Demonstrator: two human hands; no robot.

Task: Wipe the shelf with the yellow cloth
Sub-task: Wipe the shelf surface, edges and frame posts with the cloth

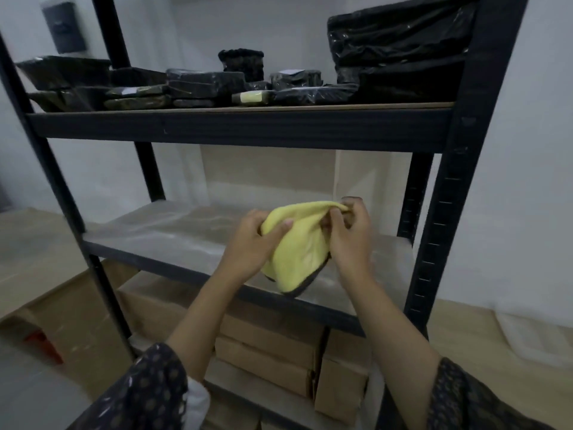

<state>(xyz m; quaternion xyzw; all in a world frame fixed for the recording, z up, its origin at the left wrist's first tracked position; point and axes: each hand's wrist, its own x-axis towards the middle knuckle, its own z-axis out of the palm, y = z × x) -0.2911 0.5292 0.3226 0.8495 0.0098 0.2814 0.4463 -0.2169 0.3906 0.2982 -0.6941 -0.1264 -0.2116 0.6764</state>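
Item: yellow cloth, bunched, dark-edged along its lower hem, hanging just above the front part of the middle shelf. Whether the hem is brushing the pale board cannot be told. The left hand is gripping the cloth's left side, with the thumb lying across the fabric and the fingers curling behind it. The right hand is pinching the upper right corner between the thumb and curled fingertips. Risks: the cloth is being held as a loose bundle, so a wipe begun like this would likely be dragging only a narrow fold over the board and leaving streaks. The dangling hem is risking a catch on the shelf's front edge. A slackening grip is risking a drop towards the cardboard boxes stacked below. A high sweep is risking knuckles against the upper shelf beam, which is carrying black wrapped packages. Hard to make out: the whole view is blurring, so dust on the board and plain glare are not separating. The left fingertips are hiding behind the cloth, and part of the board is lying behind the hands. The wrap is concealing what the packages hold. The patterned sleeves are running off the lower edge.
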